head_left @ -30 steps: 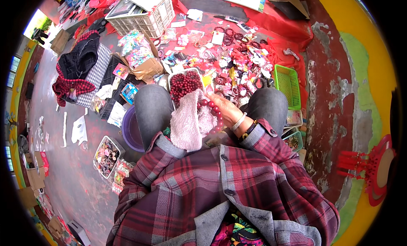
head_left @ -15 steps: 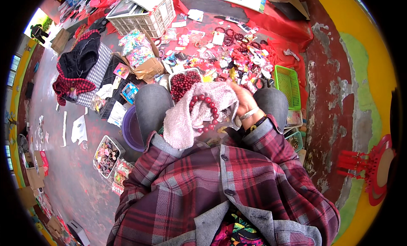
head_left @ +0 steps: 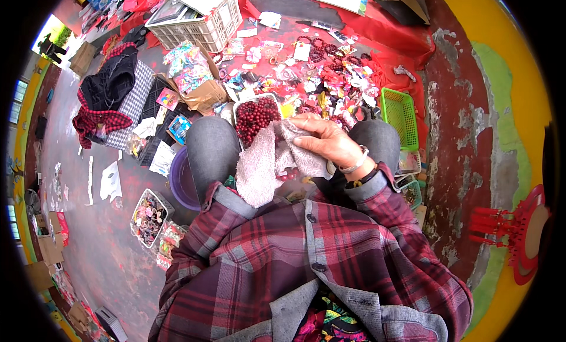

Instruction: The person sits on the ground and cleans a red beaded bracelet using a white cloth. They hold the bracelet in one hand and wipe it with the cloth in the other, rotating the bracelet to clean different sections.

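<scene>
A pale pink towel (head_left: 257, 171) hangs in folds between my knees. My right hand (head_left: 327, 142) pinches its upper edge between thumb and fingers, a silvery bangle on the wrist. My left hand is covered by the towel; only the sleeve cuff (head_left: 232, 201) shows, so its fingers cannot be made out. Under the towel's fold, part of a dark red bead bracelet (head_left: 288, 175) peeks out, the rest being wrapped or hidden. Just beyond the towel stands a white basket (head_left: 237, 113) heaped with dark red beads (head_left: 256, 117).
A purple basin (head_left: 181, 180) sits by my left knee, near a white basket of small trinkets (head_left: 151, 217). A green basket (head_left: 400, 119) lies beyond my right knee. Ahead are scattered accessories (head_left: 348, 94), an open carton of packets (head_left: 197, 82) and a large crate (head_left: 203, 29).
My right hand has come over the towel's upper edge, toward the left. The towel has folded over the bead bracelet, which hung in plain sight before and is now mostly covered.
</scene>
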Tool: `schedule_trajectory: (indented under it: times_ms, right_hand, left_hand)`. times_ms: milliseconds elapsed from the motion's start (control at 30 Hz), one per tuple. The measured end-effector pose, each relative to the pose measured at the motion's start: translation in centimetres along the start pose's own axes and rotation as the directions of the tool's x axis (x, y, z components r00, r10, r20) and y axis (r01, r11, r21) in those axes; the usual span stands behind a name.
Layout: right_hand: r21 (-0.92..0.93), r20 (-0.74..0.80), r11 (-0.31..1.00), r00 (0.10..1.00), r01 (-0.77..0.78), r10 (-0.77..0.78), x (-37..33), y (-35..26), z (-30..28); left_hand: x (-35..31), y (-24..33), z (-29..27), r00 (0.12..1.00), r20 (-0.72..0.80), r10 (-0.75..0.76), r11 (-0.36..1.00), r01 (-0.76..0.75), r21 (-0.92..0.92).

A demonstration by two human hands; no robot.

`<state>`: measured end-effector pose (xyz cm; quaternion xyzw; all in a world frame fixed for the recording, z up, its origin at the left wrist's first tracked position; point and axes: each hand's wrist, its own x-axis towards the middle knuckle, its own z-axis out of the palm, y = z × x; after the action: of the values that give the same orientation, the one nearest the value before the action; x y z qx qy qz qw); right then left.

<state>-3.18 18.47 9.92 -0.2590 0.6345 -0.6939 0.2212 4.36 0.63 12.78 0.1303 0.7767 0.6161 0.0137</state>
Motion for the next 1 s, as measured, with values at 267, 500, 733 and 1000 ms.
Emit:
schedule_trajectory:
  times_ms: [267, 500, 733, 1000]
  right_hand:
    - [0.315, 0.001, 0.934, 0.985, -0.165, 0.174, 0.1, 0.4, 2.2]
    - [-0.271, -0.243, 0.955, 0.968, -0.124, 0.057, 0.3, 2.2, 1.9]
    - [-0.377, -0.399, 0.923, 0.913, -0.082, -0.082, 0.6, 2.4, 1.9]
    - [0.152, -0.426, 0.986, 0.895, -0.075, 0.134, 0.5, 3.2, 1.5]
  left_hand:
    - [-0.7, -1.9, 0.4, 0.997, -0.081, -0.001, 0.941, 0.029, 0.337]
    - [0.3, 0.3, 0.1, 0.988, 0.043, -0.151, 0.939, 0.129, 0.318]
    - [0.6, -1.5, 2.1, 0.984, -0.010, -0.178, 0.854, 0.150, -0.499]
    - [0.5, 0.1, 1.7, 0.997, 0.038, -0.070, 0.981, 0.075, -0.177]
